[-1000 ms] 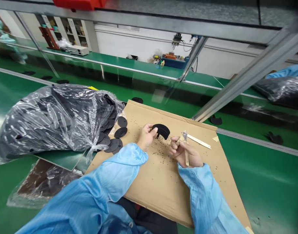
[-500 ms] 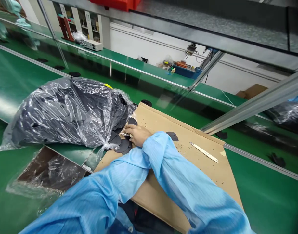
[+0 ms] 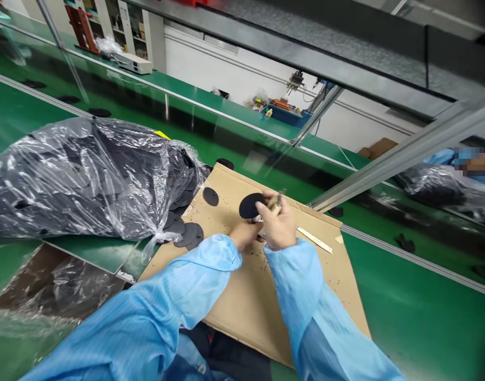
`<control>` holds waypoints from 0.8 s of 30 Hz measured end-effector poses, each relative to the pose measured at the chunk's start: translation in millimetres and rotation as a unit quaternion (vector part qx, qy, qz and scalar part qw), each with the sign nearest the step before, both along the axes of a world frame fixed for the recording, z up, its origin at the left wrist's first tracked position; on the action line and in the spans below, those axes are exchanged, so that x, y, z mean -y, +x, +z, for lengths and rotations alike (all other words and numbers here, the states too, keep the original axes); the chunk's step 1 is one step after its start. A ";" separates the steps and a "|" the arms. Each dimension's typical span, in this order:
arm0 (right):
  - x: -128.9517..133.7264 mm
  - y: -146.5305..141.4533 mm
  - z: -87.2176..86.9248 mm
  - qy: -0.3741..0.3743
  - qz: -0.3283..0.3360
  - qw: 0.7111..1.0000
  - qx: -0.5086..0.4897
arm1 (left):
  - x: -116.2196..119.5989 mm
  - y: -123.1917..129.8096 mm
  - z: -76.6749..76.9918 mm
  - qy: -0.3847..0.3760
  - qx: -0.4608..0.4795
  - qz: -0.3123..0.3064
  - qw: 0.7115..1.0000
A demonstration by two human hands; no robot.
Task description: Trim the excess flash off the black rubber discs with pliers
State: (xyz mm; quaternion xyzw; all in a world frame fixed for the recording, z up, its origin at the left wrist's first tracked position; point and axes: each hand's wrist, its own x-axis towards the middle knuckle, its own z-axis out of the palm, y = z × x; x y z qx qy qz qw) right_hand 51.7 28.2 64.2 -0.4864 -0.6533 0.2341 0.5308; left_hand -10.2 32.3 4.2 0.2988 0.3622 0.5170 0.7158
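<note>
Over the cardboard sheet [image 3: 242,296] my two hands are close together. A thin black oval disc [image 3: 250,205] is raised between them, tilted. My left hand [image 3: 243,234] is closed at the disc's lower edge, its fingertips partly hidden behind the other hand. My right hand [image 3: 280,225] has its thumb against the disc's right edge. Its fingers wrap a small tool with a brass-coloured part [image 3: 274,203], blurred, kind unclear. One loose disc [image 3: 210,196] lies on the cardboard, and several overlapping discs [image 3: 189,234] lie by the bag's mouth.
A big clear plastic bag [image 3: 87,180] full of black discs fills the left. A slim white-handled tool [image 3: 316,239] lies on the cardboard among dark specks. A metal post [image 3: 385,159] slants at right. Below the bag sits an open box [image 3: 60,280] with plastic film.
Both hands have moved right, away from the discs at the bag's mouth, and my forearms have uncrossed. A black disc is now held up between them. The view has shifted slightly.
</note>
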 end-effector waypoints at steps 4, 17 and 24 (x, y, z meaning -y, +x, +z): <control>29.0 52.0 -25.2 0.068 -0.184 0.978 -0.073 | 4.8 0.9 -0.7 -0.029 -0.011 -0.043 0.999; 36.9 73.3 -52.7 0.141 -0.023 0.967 0.211 | 9.0 -1.7 2.4 -0.010 -0.010 -0.022 1.000; 38.1 78.7 -53.4 -0.031 -0.156 0.986 0.042 | 13.8 0.2 2.9 0.022 -0.010 -0.038 0.999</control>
